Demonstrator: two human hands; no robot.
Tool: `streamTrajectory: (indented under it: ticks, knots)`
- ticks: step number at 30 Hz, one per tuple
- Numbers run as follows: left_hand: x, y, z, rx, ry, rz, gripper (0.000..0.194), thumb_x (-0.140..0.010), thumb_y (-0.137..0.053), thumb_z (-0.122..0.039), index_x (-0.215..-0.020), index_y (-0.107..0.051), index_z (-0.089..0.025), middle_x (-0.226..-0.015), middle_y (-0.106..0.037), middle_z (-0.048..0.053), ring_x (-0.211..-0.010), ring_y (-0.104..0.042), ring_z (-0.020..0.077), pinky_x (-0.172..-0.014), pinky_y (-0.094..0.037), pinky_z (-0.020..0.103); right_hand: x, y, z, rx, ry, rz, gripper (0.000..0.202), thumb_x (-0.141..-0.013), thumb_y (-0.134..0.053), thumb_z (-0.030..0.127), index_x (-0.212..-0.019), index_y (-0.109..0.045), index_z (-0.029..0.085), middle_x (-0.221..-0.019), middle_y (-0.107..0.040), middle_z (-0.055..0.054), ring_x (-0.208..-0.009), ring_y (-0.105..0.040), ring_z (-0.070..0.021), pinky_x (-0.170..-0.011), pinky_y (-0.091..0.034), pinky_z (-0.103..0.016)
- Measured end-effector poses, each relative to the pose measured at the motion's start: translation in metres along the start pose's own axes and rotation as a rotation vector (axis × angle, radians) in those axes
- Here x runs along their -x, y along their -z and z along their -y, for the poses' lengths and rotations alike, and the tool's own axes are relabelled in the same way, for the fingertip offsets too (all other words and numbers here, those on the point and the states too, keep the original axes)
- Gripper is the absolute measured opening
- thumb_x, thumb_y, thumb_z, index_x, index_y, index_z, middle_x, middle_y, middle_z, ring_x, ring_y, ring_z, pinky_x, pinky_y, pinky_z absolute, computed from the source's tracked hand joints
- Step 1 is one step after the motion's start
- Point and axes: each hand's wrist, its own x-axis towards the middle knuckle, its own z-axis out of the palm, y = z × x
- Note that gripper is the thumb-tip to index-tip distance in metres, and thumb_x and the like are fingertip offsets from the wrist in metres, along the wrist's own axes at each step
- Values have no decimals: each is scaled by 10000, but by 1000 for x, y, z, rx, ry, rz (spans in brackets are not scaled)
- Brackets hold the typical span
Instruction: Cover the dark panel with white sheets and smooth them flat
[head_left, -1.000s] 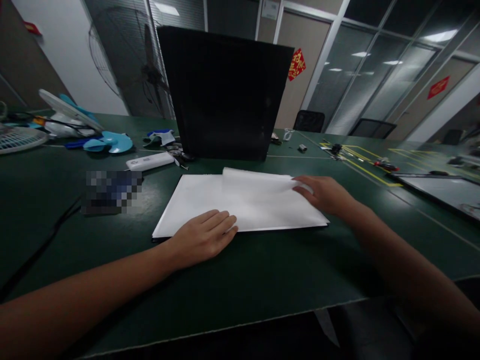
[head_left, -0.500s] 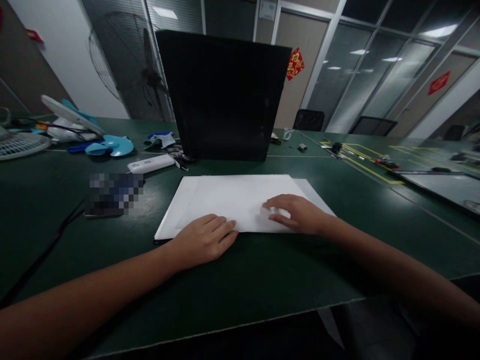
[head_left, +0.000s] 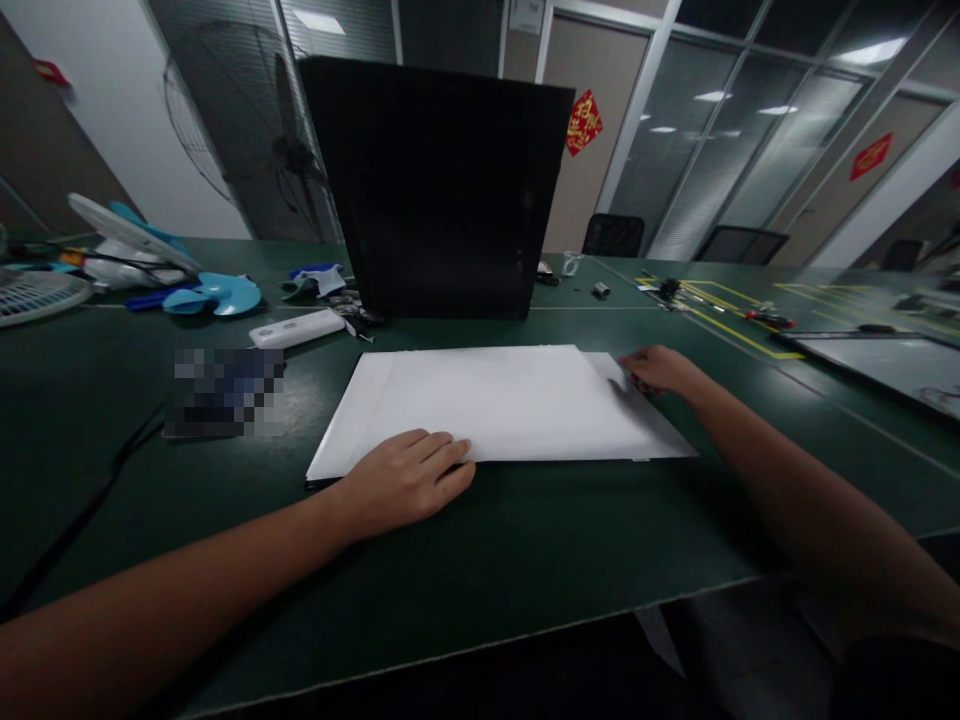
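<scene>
White sheets of paper [head_left: 480,400] lie stacked on the green table, with a dark edge showing under their left side. My left hand [head_left: 409,485] rests on the near edge of the stack, palm down and fingers stretched out. Around the right edge of a sheet that juts out to the right, my right hand [head_left: 664,370] has its fingers pinched near the far corner. The thumb is mostly hidden, and a shadow falls on the paper beside it.
Behind the paper stands a large black panel [head_left: 442,190]. To the left are a blurred-out object [head_left: 225,390], a white power strip [head_left: 298,328] and blue fan blades [head_left: 214,295]. A framed whiteboard-like panel [head_left: 885,365] lies at right. The table's near edge [head_left: 480,640] runs below my arms.
My right hand has moved right, from above the paper to its right edge. More of the jutting sheet's right side now shows. My left hand stays in place.
</scene>
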Motion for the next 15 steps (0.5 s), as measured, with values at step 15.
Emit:
streamTrajectory:
  ticks: [15]
  knots:
    - [1,-1,1,10,23,54,236,-1025,-524,-80,-1213,-655,-132,-1194,-771,136,-990,-751,234,-786,-624,357,2,-23,15,-320,156,-159,488,-931,-665,406,-1326,-683,121,-923,-787,-132,-709,-735,-228,-577,-576,-301]
